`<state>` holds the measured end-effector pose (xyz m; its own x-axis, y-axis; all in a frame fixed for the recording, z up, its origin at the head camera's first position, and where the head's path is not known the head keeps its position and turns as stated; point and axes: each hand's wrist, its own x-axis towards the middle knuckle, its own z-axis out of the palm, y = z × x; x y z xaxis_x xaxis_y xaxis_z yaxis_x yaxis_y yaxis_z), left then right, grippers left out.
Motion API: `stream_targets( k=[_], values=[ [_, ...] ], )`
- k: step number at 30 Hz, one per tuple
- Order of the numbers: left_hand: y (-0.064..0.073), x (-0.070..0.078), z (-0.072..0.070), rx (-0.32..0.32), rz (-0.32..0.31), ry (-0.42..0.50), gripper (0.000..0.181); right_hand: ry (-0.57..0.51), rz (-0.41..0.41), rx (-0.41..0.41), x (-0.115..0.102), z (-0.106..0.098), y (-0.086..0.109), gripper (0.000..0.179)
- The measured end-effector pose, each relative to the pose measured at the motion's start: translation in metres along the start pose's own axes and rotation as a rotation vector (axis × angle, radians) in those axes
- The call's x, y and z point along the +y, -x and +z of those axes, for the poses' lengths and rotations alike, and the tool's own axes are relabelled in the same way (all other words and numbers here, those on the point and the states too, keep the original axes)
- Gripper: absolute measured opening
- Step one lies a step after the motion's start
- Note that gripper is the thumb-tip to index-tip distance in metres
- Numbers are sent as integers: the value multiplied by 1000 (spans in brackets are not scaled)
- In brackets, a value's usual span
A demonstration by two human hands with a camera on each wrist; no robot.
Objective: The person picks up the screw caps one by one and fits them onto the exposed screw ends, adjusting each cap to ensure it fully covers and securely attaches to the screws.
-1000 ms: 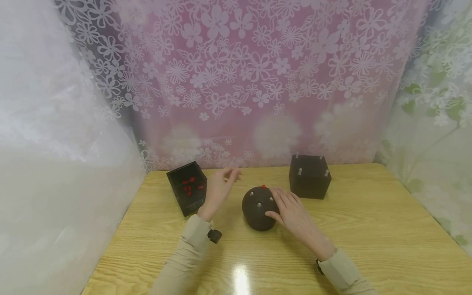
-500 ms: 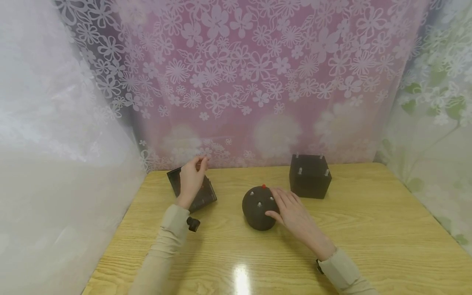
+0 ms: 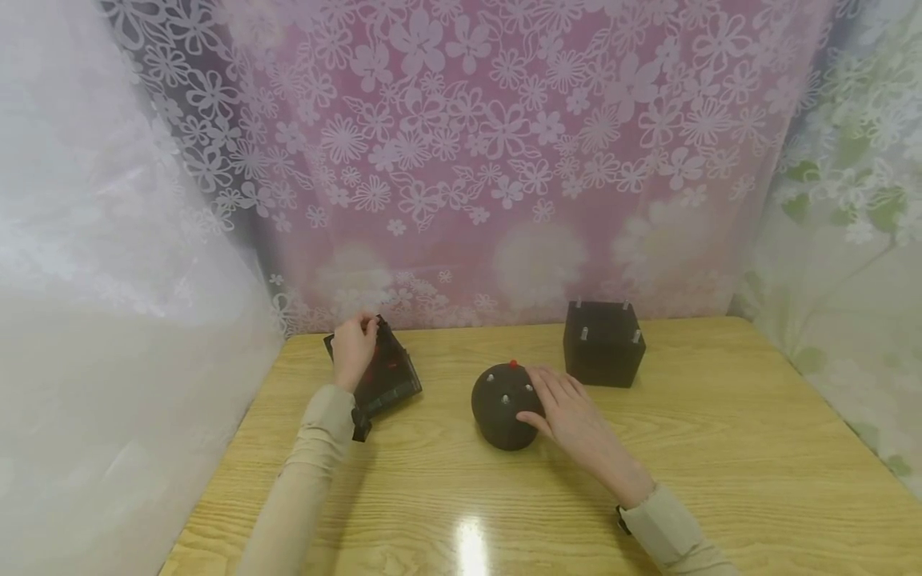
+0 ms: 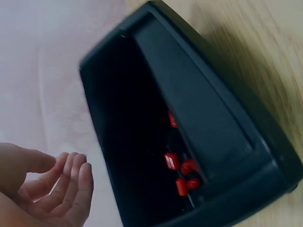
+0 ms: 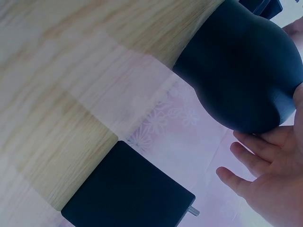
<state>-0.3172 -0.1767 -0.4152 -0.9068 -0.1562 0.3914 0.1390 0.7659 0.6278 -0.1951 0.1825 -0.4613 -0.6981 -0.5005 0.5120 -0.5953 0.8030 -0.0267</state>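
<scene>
Where the left hand (image 3: 353, 348) hangs: at the eleven o'clock edge of the black tray (image 4: 199, 109), fingers loosely bent, grip relaxed.
Right hand (image 3: 572, 420): on the rounded body's three o'clock side, fingers extended and resting against it, not clenched.
Rounded body (image 3: 500, 420): matt black, ball-like, near mid-table; pale pegs on top, a red cap (image 3: 513, 364) at twelve o'clock.
Tray: between nine and ten o'clock of the rounded body; smooth, rimmed, with a sloping inner panel.
Red pieces (image 4: 171, 161): small, glossy, gathered inside the tray.
Block (image 3: 603, 356): black cuboid at two o'clock of the rounded body, four upright pegs.
Tabletop (image 3: 461, 488): yellowish wood grain, glare at six o'clock.
Backdrop (image 3: 461, 160): pink sheet, white flower print.
</scene>
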Motion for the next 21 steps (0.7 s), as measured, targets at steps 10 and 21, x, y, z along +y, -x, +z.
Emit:
stream_targets(
  k=[10, 21],
  values=[
    [-13, -17, 16, -146, -51, -125, 20, -4, -2, 2, 0, 0, 0, 81],
    [-16, -26, 23, -394, -113, -297, 28, 8, -15, 34, 2, 3, 0, 81]
  ],
)
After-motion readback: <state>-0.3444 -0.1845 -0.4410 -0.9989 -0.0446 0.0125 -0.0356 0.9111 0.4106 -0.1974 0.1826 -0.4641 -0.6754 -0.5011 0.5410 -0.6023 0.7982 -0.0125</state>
